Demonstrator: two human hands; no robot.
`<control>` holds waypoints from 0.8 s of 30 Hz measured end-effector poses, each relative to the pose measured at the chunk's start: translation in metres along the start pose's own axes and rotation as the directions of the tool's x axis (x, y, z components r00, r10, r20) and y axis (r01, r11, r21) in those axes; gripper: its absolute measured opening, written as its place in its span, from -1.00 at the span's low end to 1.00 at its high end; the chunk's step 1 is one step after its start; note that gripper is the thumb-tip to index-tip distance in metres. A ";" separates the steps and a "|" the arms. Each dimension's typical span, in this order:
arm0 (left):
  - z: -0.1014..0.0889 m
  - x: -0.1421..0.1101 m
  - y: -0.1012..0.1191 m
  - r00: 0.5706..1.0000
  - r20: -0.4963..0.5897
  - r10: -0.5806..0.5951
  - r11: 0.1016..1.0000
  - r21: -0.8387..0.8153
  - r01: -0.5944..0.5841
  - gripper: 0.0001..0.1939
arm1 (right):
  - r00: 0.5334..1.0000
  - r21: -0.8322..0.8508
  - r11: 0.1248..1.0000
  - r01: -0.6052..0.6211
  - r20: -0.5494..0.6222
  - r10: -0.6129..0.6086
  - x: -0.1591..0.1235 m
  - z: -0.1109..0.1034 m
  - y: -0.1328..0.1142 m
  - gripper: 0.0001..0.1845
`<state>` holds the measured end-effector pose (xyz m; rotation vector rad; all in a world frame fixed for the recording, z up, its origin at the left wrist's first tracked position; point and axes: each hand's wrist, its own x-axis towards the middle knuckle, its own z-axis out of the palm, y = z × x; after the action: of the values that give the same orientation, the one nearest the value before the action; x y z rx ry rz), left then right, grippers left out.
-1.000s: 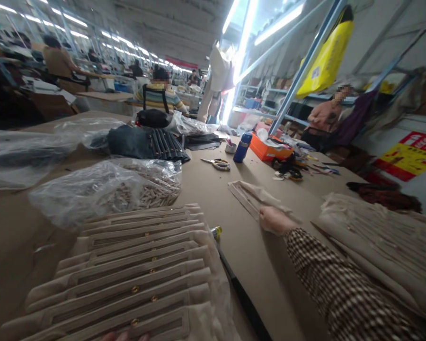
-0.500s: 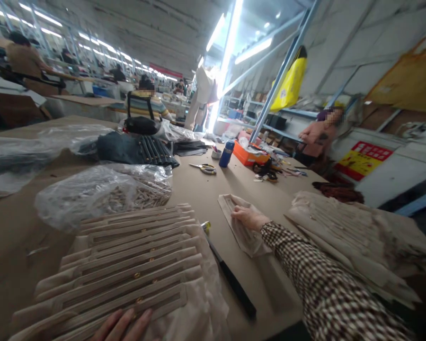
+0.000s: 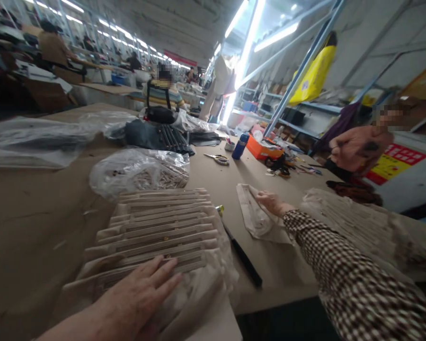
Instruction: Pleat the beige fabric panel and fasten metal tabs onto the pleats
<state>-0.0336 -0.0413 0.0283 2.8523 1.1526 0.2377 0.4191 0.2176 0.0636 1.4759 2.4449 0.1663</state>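
My left hand [image 3: 142,291] lies flat, fingers slightly apart, on the near end of a row of overlapping beige fabric pieces [image 3: 156,232] with zippers and small gold-coloured pulls. My right hand [image 3: 271,203] has its fingers closed at the upper edge of a single beige fabric piece [image 3: 248,213] on the table; the fingertips are partly hidden. Between the two lies a long tool with a black handle [image 3: 246,263], its yellow end pointing away from me. More beige pieces [image 3: 355,227] are heaped to the right of my right forearm.
Beyond the row sits a clear plastic bag [image 3: 138,173] of small beige parts. Yellow-handled scissors [image 3: 220,159], a blue bottle [image 3: 240,146] and an orange box [image 3: 263,148] stand farther back on the table [image 3: 213,177]. A person in pink [image 3: 355,147] is at the right.
The view has swung left, so things appear farther right. My left hand has come further into view over the near end of the row. My right hand stays at the single piece.
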 end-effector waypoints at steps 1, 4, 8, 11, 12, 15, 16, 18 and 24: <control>-0.001 0.000 -0.001 1.000 -0.014 -0.004 1.000 -0.019 0.004 -0.27 | 1.000 0.009 1.000 0.016 0.012 -0.016 -0.001 0.003 -0.002 -0.62; -0.001 0.003 0.000 0.999 -0.032 -0.022 0.999 -0.045 0.020 -0.34 | 0.997 0.019 0.997 0.071 0.041 -0.071 -0.001 0.011 -0.014 -0.58; -0.004 0.005 0.004 0.997 -0.071 0.010 1.000 -0.023 -0.012 -0.42 | 0.990 0.001 0.992 0.128 0.053 -0.127 0.005 0.015 -0.024 -0.59; -0.002 0.003 0.004 0.992 -0.126 0.012 1.000 -0.024 -0.015 -0.45 | 0.981 -0.014 0.984 0.179 0.085 -0.177 0.014 0.014 -0.021 -0.68; -0.001 0.002 0.004 0.990 -0.141 0.003 1.000 -0.024 -0.007 -0.45 | 0.976 -0.019 0.980 0.199 0.094 -0.196 0.016 0.014 -0.019 -0.72; -0.003 0.003 0.002 0.984 -0.181 0.000 1.000 -0.001 0.000 -0.48 | 0.972 -0.057 0.973 0.224 0.086 -0.219 0.020 0.012 -0.014 -0.79; -0.006 0.004 0.001 0.979 -0.205 0.007 1.000 0.004 -0.006 -0.51 | 0.977 -0.078 0.975 0.207 0.069 -0.201 0.019 0.009 -0.010 -0.79; -0.017 0.010 -0.002 0.962 -0.272 0.018 1.000 -0.012 -0.022 -0.61 | 0.992 -0.131 0.984 0.124 0.004 -0.124 0.013 -0.003 -0.002 -0.77; -0.084 0.052 -0.004 0.870 -0.488 0.067 0.993 -0.051 -0.105 -0.77 | 0.964 -0.285 0.949 -0.132 -0.261 0.055 -0.038 -0.100 -0.014 -0.76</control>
<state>-0.0132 -0.0029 0.1168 2.8574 1.0412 1.0328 0.3945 0.1820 0.1629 1.5093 2.3964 0.7543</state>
